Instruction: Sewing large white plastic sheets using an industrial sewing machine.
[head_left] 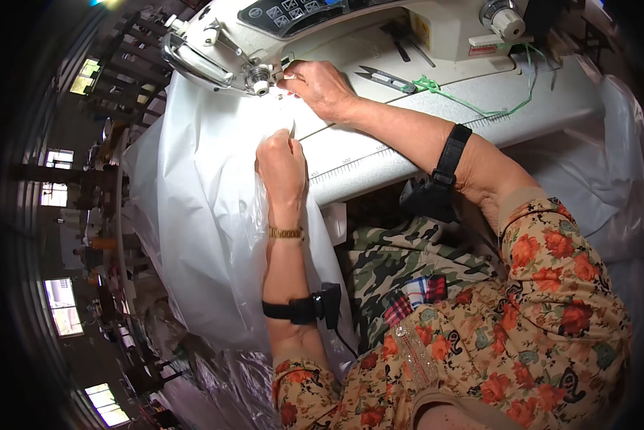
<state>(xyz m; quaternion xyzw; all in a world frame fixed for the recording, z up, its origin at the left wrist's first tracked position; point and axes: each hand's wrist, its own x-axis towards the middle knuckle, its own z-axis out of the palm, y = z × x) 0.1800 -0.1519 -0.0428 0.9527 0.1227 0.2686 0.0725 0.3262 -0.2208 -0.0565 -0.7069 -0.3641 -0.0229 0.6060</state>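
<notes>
A white, film-like sheet lies under the head of the sewing machine and hangs down over the table's front edge in folds. My left hand is closed on this sheet, just in front of the needle area, with the knuckles up. Beside the presser foot, my right hand has its thumb and fingers pinched together close to the needle. What sits between those fingertips is too bright and small to make out. Thread snips lie to the right of my right hand.
Green thread trails from the snips across the machine bed. Dark slim tools lie behind them, under the machine arm. A printed scale runs along the silver table edge. More clear plastic film hangs at the right.
</notes>
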